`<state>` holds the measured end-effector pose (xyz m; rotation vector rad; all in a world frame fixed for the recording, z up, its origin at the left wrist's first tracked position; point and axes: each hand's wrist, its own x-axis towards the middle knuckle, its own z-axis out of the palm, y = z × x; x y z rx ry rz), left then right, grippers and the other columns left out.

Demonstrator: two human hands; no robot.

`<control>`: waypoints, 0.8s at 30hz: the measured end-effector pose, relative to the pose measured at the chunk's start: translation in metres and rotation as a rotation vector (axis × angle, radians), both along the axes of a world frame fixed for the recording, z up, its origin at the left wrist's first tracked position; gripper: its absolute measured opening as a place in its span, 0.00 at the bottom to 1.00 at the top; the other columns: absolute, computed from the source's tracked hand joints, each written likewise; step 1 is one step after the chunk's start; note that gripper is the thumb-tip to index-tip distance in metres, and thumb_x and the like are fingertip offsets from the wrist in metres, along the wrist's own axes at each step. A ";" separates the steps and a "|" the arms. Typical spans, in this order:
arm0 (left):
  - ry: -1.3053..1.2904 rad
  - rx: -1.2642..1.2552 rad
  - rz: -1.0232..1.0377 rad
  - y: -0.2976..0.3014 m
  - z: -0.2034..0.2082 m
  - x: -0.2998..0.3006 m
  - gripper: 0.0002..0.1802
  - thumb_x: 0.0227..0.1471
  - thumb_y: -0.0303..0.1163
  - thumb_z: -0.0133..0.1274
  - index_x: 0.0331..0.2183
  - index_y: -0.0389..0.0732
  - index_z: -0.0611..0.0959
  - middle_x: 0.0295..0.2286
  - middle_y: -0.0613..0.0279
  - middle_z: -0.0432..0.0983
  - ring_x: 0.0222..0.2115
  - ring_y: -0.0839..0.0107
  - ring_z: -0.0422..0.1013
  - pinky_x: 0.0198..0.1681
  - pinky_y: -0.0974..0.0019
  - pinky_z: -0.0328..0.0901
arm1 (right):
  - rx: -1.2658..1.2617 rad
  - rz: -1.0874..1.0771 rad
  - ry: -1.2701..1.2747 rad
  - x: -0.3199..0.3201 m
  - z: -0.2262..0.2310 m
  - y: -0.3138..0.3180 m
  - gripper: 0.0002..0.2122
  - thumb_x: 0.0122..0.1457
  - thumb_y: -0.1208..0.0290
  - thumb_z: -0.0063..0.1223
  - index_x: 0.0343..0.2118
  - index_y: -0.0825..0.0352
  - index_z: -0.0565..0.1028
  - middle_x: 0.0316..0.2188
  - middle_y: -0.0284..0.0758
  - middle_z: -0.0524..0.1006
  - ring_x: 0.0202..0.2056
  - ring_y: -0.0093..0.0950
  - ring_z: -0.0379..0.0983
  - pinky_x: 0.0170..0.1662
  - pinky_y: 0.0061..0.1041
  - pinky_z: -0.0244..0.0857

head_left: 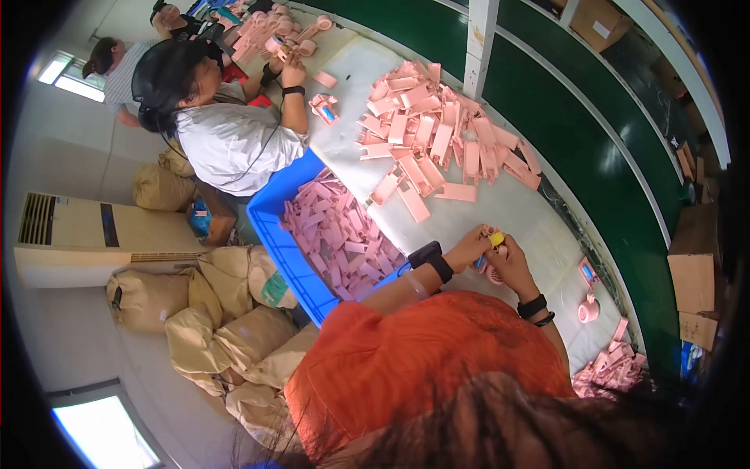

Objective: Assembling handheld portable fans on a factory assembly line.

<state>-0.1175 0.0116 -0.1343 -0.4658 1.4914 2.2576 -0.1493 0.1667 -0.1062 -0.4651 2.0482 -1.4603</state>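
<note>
1. The pale worktop (519, 215) runs diagonally from the top centre to the lower right of the frame; the hands are over its middle stretch, right of the frame's centre.
2. The blue plastic bin (281, 250), heaped with flat pink pieces (336, 234), stands along the worktop's left edge. It is left of the hands, with the left forearm nearer to it than the right.
3. The loose pile of pink channel-shaped pieces (433, 129) spreads over the worktop at the upper centre, above and slightly left of the hands and well apart from them. Its pieces point many ways, with no shared long axis.
4. The left hand (467, 248) comes in from the left and the right hand (512, 268) from below right. They meet almost fingertip to fingertip, both with bent fingers, apparently pinching the same small item.
5. That item shows as a yellow piece (497, 239) between the two sets of fingertips, about equally near each hand, its visible length slanting gently up to the right.
6. A round pink piece (494, 276) shows just below it, against the left side of the right hand, with a blue sliver (479, 263) to its left. The fingers hide whether these three join, so the long axis of any whole cannot be told.
</note>
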 end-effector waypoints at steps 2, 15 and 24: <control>0.057 0.003 -0.026 -0.003 -0.019 -0.004 0.13 0.56 0.37 0.50 0.39 0.40 0.74 0.29 0.69 0.71 0.24 0.80 0.68 0.25 0.74 0.64 | -0.122 -0.119 -0.080 0.004 -0.004 0.009 0.18 0.55 0.69 0.56 0.48 0.68 0.69 0.40 0.38 0.73 0.43 0.25 0.70 0.46 0.25 0.64; 0.088 -0.390 0.428 -0.081 -0.061 -0.036 0.14 0.50 0.29 0.54 0.39 0.34 0.76 0.29 0.63 0.75 0.29 0.77 0.70 0.33 0.73 0.64 | 1.556 -0.511 0.343 0.010 -0.066 0.265 0.24 0.55 0.54 0.51 0.54 0.51 0.64 0.53 0.34 0.66 0.59 0.37 0.55 0.53 0.55 0.54; 0.498 -1.381 0.368 -0.077 -0.054 -0.012 0.29 0.43 0.27 0.57 0.48 0.32 0.68 0.41 0.48 0.66 0.45 0.58 0.64 0.44 0.63 0.62 | 1.039 -0.713 0.310 0.026 -0.066 0.298 0.12 0.56 0.66 0.45 0.43 0.57 0.72 0.37 0.42 0.78 0.37 0.45 0.75 0.41 0.40 0.68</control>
